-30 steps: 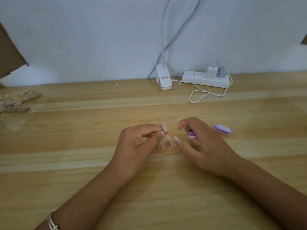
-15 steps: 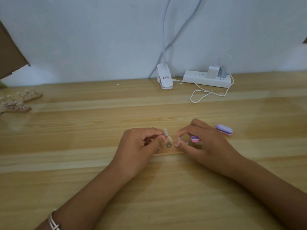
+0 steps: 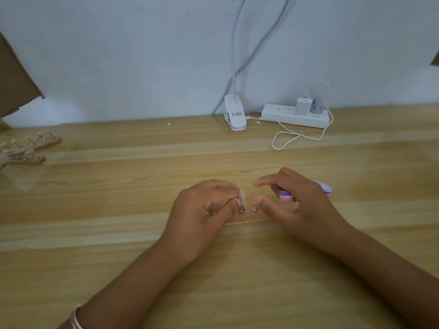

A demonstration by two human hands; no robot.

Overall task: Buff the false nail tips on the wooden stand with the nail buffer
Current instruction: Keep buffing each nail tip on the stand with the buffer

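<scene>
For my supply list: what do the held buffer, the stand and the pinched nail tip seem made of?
The nail buffer in the right hand: likely foam, matte, in pink, white and purple layers. The wooden stand: pale wood, smooth, with slight sheen. The false nail tip: probably thin plastic, milky and translucent.

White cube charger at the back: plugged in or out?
Plugged in: the white cube charger stands seated in the long white power strip.

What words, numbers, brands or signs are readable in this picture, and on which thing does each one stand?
Sticker on the white clip: dark and red print, too small and blurred to read.
Power strip, charger, nail buffer: no print visible.
Nothing can be quoted.
</scene>
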